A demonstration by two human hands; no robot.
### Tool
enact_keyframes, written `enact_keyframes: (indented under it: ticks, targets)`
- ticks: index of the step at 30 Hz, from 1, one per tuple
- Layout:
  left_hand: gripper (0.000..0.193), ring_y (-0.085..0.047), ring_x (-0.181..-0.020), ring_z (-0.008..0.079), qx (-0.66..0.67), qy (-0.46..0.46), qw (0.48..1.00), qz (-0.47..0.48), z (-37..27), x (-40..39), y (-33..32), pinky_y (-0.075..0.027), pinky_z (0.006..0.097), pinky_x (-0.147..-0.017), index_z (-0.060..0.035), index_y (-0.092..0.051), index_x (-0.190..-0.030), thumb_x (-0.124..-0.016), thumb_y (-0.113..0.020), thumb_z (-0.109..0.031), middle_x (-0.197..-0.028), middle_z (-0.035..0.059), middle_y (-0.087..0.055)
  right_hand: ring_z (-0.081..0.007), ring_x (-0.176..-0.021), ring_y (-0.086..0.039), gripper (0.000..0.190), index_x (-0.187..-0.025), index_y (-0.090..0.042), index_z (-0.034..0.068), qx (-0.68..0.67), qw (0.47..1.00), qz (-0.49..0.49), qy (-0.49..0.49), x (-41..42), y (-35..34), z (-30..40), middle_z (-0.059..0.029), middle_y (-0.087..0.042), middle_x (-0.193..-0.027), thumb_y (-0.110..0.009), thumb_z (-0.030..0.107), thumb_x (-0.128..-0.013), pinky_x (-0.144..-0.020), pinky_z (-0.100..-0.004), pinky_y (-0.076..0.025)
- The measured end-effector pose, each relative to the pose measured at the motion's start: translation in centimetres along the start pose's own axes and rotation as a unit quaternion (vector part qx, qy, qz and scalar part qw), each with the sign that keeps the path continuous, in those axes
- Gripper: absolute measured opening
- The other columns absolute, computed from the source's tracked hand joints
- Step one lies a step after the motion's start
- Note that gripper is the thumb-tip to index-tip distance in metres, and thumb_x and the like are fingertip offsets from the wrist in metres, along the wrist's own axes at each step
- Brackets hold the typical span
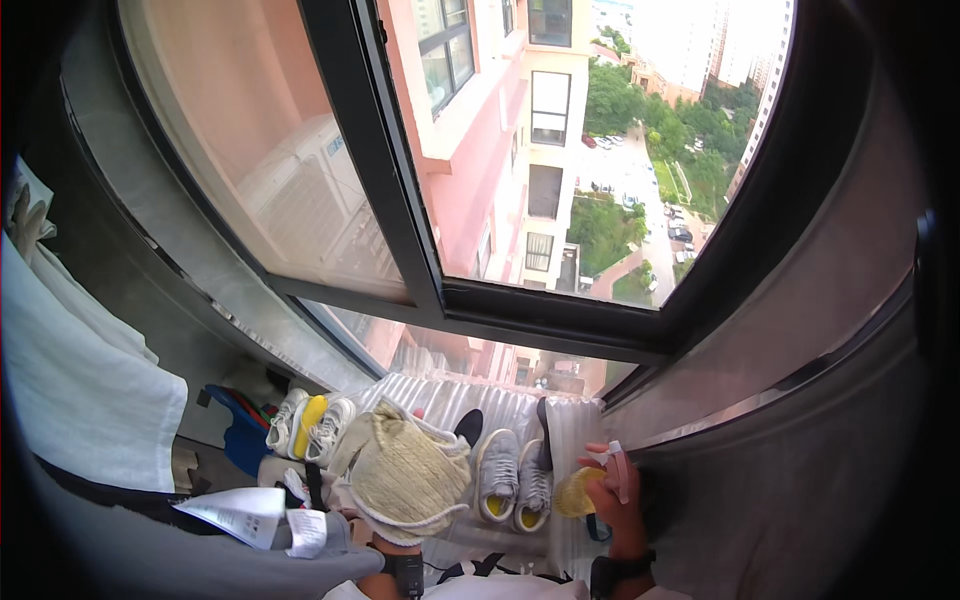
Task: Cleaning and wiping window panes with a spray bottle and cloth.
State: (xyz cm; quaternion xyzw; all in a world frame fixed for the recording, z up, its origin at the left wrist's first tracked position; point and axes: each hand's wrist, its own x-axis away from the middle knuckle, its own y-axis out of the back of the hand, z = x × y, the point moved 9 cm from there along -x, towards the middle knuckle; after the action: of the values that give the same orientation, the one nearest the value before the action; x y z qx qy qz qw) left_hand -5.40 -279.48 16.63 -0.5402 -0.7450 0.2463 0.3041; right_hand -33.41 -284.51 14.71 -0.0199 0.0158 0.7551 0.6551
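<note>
My left hand [395,543] holds up a beige quilted fabric item [409,472] with white corded edging, perhaps a bag or hat. Most of that hand is hidden behind the fabric. My right hand [616,484] grips a clear spray bottle [576,493] of yellowish liquid, its white nozzle [616,448] pointing up. Between the hands, a pair of grey lace-up sneakers [498,472] with yellow insoles stands on a ribbed, translucent plastic sheet [574,427]. A dark insole or shoe part [469,426] leans behind them.
White sneakers [330,431] and a yellow insole [310,425] sit left of the fabric item, beside a blue plastic object [236,431]. White cloth [82,375] and a grey garment with labels [247,517] hang at left. A dark-framed window [555,315] rises ahead.
</note>
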Motion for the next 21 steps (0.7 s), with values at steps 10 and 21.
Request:
enact_keyframes:
  ticks: [10, 21]
  targets:
    - [0.029, -0.051, -0.098, 0.0194, -0.034, 0.103, 0.994, 0.031, 5.9, 2.8, 5.3, -0.039, 0.0414, -0.093, -0.0095, -0.046, -0.114, -0.097, -0.051, -0.032, -0.111, 0.0074, -0.051, -0.0141, -0.084, -0.066, 0.048, -0.12, -0.056, -0.002, -0.013, 0.998, 0.065, 0.01, 1.5, -2.7, -0.8, -0.0096, -0.062, -0.107, -0.059, -0.009, -0.072, -0.084, -0.0296, -0.054]
    - [0.027, -0.048, -0.091, 0.0185, -0.016, 0.069, 0.99, 0.118, 5.3, 3.9, 1.5, -0.038, 0.0389, -0.088, -0.0102, -0.046, -0.104, -0.096, -0.051, -0.035, -0.102, 0.006, -0.047, -0.0254, -0.103, -0.06, 0.059, -0.133, -0.039, -0.004, -0.056, 0.998, -0.035, -0.009, 6.3, 2.7, -5.6, -0.0184, -0.055, -0.125, -0.062, 0.01, -0.081, -0.093, -0.0317, -0.045]
